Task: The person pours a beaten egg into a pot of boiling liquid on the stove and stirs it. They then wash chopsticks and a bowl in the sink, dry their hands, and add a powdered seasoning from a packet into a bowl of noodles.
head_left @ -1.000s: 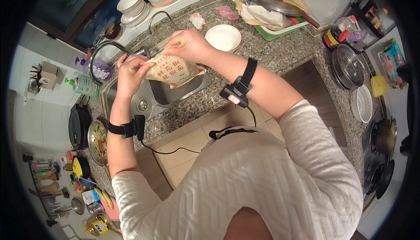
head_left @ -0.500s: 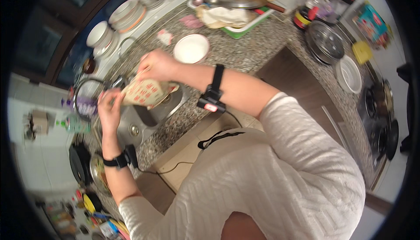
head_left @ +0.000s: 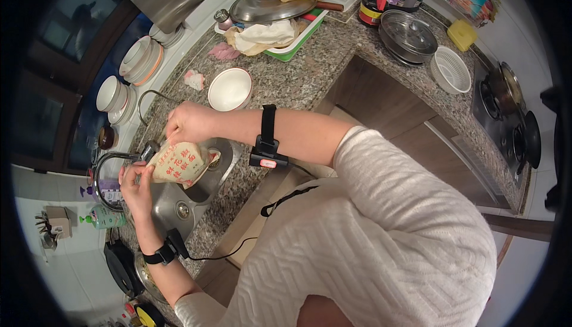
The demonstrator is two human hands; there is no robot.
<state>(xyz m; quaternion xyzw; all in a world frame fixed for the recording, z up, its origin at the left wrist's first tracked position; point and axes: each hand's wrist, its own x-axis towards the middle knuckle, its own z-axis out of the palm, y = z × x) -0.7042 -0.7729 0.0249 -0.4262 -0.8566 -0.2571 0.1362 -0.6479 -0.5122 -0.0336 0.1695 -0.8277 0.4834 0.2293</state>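
Observation:
A cream-coloured bag with red print [head_left: 177,167] hangs tilted above the double-basin metal sink [head_left: 168,215]. My left hand [head_left: 137,189] pinches its left side between thumb and fingers. With fingers closed, my right hand [head_left: 192,122] grips the top edge of the same bag. The bag hides part of the sink's basins, and its opening cannot be made out. Just beyond my right wrist, a white bowl with a thin red rim [head_left: 230,89] stands on the granite counter.
The curved faucet [head_left: 101,175] rises beside my left hand. Stacked bowls and plates [head_left: 141,60] line the windowsill. At the back, a tray [head_left: 298,44] carries cloths and a large lid [head_left: 262,8]. A glass-lidded pan [head_left: 408,36] and white strainer [head_left: 450,69] sit right, near the stove [head_left: 506,112].
The view has shifted, so the counter and sink appear further left. Both hands keep their hold on the bag, whose printed face now shows more plainly.

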